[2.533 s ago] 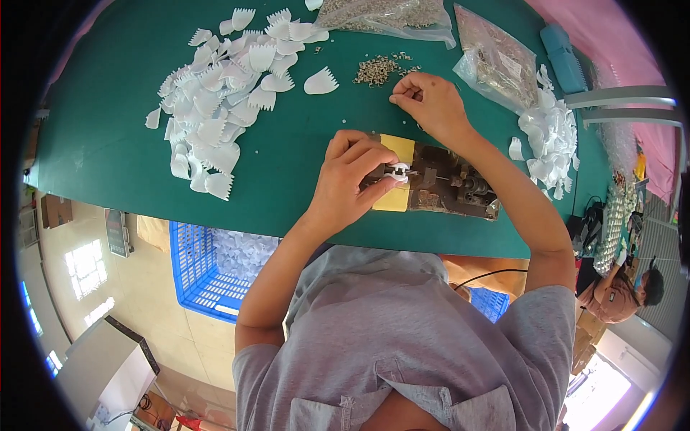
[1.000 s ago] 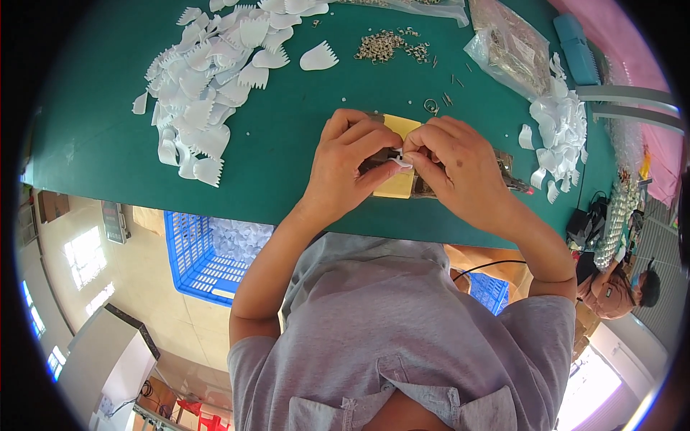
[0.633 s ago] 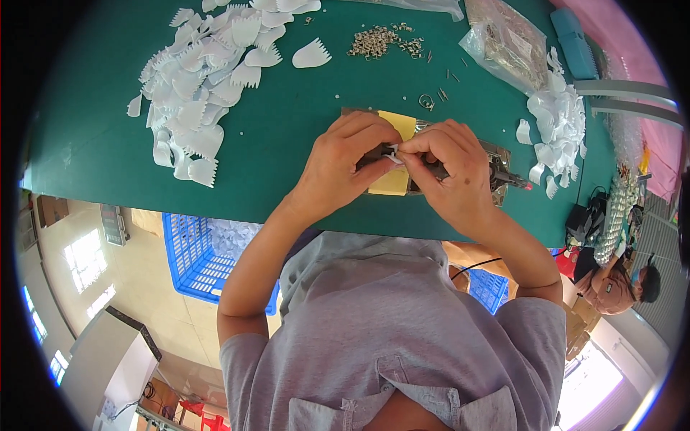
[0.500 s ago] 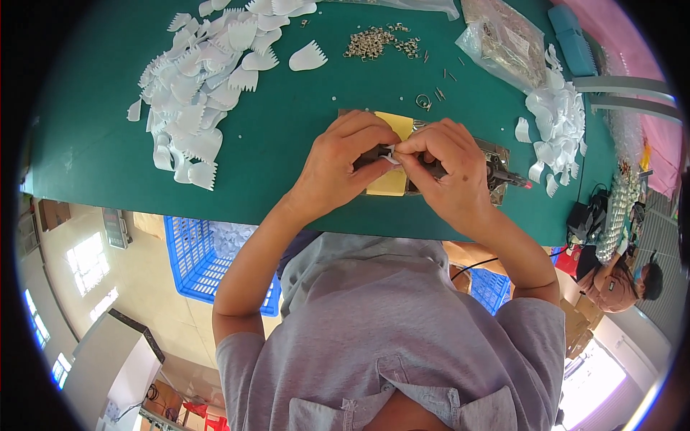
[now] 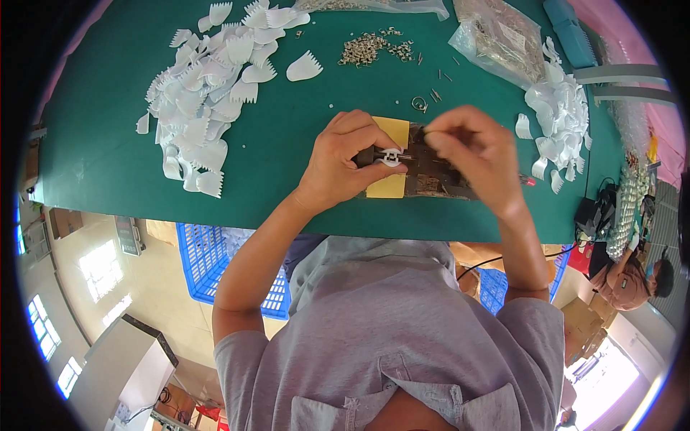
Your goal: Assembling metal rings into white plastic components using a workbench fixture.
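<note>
One small white plastic piece (image 5: 391,158) is pinched by the left hand (image 5: 343,161); the right hand (image 5: 480,154) is blurred, its grip unclear.

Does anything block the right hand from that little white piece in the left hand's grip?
Nothing visible does. The right hand hangs over the dark fixture, apart from the white piece pinched by the left hand.

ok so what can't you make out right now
All in the head view:
Person's right grip: motion blur hides whether it holds anything.
Long dark metal fixture: that grip covers its right part.
Clear plastic bag, top centre: cut off by the upper edge.
Blue slatted plastic basket at left: left forearm covers part of it.
Small metallic pieces, heaped: individual shapes too small.
</note>
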A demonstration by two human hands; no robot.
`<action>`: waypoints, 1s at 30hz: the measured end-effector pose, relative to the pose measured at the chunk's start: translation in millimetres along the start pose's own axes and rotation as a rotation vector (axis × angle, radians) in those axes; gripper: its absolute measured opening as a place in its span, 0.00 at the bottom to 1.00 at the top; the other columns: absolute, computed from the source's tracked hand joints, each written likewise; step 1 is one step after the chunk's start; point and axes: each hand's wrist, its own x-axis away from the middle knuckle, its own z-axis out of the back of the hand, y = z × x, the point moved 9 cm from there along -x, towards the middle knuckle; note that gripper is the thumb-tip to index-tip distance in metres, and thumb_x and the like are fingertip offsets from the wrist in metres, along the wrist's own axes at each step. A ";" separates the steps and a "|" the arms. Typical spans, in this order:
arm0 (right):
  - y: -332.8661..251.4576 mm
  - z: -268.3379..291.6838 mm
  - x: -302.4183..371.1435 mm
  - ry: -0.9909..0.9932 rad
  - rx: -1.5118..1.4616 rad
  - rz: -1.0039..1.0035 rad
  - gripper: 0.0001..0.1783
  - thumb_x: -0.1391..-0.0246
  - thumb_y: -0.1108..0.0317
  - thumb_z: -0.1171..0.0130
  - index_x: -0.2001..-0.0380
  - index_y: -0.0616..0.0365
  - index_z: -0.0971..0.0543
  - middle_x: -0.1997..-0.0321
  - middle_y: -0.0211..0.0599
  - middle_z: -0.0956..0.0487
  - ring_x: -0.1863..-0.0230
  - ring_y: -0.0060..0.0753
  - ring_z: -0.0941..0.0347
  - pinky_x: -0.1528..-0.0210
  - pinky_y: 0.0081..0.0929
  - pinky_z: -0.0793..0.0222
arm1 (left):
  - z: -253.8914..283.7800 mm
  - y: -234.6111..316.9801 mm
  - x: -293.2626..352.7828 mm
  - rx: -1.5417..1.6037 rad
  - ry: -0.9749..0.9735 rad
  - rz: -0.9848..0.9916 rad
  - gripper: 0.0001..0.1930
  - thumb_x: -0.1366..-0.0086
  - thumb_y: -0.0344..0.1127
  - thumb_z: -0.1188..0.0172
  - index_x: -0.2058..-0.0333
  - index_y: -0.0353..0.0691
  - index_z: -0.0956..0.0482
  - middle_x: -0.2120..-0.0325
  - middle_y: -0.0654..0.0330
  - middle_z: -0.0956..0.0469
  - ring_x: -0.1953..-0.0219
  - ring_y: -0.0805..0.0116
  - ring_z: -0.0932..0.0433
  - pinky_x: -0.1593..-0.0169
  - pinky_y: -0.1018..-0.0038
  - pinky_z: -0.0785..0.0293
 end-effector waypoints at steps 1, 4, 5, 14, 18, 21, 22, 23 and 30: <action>1.8 16.3 7.5 0.061 0.011 -0.022 0.04 0.37 0.77 0.33 0.60 0.62 0.16 0.64 0.24 0.17 0.63 0.12 0.24 0.59 0.16 0.27 | -0.6 0.6 0.8 -0.020 -0.011 -0.005 0.16 0.52 0.31 0.18 0.67 0.40 0.16 0.69 0.62 0.22 0.65 0.65 0.24 0.60 0.69 0.28; 5.8 54.4 33.0 0.224 0.023 0.073 0.06 0.36 0.79 0.35 0.57 0.66 0.18 0.61 0.28 0.18 0.60 0.15 0.24 0.54 0.16 0.28 | -0.9 0.6 2.2 -0.020 -0.025 0.024 0.15 0.51 0.27 0.18 0.66 0.38 0.14 0.67 0.62 0.21 0.64 0.68 0.23 0.60 0.73 0.27; 7.9 58.7 39.5 0.232 0.021 0.070 0.06 0.36 0.79 0.35 0.57 0.66 0.18 0.61 0.28 0.18 0.60 0.15 0.24 0.54 0.16 0.28 | -0.6 -0.6 1.7 0.006 -0.023 0.058 0.15 0.51 0.27 0.18 0.66 0.38 0.14 0.67 0.62 0.21 0.63 0.69 0.23 0.59 0.73 0.27; 13.0 61.8 53.0 0.294 0.008 0.058 0.06 0.36 0.79 0.34 0.57 0.67 0.18 0.61 0.29 0.17 0.61 0.15 0.25 0.55 0.16 0.28 | 0.0 8.0 -0.6 0.015 0.027 0.000 0.15 0.51 0.30 0.18 0.66 0.41 0.16 0.68 0.64 0.17 0.61 0.62 0.21 0.54 0.69 0.25; 10.9 59.6 48.7 0.276 0.064 0.046 0.05 0.37 0.79 0.34 0.58 0.66 0.17 0.63 0.27 0.17 0.63 0.13 0.25 0.58 0.16 0.28 | -1.1 6.4 0.7 -0.014 0.014 0.010 0.16 0.51 0.30 0.18 0.66 0.42 0.16 0.67 0.64 0.15 0.59 0.62 0.19 0.52 0.68 0.24; 2.4 56.1 34.3 0.208 0.180 0.031 0.04 0.38 0.78 0.34 0.60 0.64 0.17 0.65 0.27 0.17 0.66 0.14 0.25 0.62 0.17 0.28 | -0.9 3.9 1.2 0.027 0.027 0.048 0.15 0.51 0.30 0.19 0.66 0.41 0.16 0.67 0.64 0.16 0.59 0.62 0.19 0.51 0.67 0.24; 0.9 51.8 27.5 0.157 0.267 0.026 0.04 0.39 0.76 0.33 0.61 0.62 0.16 0.67 0.27 0.17 0.68 0.15 0.25 0.64 0.18 0.28 | -0.9 4.1 2.1 0.005 0.010 0.040 0.15 0.50 0.26 0.19 0.65 0.39 0.15 0.65 0.62 0.16 0.58 0.64 0.19 0.52 0.70 0.24; 3.0 52.8 20.1 0.164 0.273 0.022 0.04 0.39 0.76 0.33 0.61 0.62 0.16 0.67 0.27 0.17 0.68 0.15 0.25 0.64 0.18 0.28 | -0.9 4.6 2.9 -0.015 -0.007 0.032 0.14 0.50 0.22 0.20 0.64 0.37 0.14 0.62 0.60 0.16 0.57 0.67 0.19 0.53 0.72 0.23; 32.3 42.7 -57.7 -0.026 0.642 0.078 0.07 0.44 0.68 0.33 0.65 0.58 0.18 0.65 0.37 0.14 0.63 0.40 0.15 0.59 0.36 0.22 | 0.0 4.3 1.6 -0.021 -0.018 0.055 0.14 0.50 0.23 0.20 0.65 0.36 0.15 0.63 0.60 0.16 0.58 0.67 0.19 0.53 0.73 0.23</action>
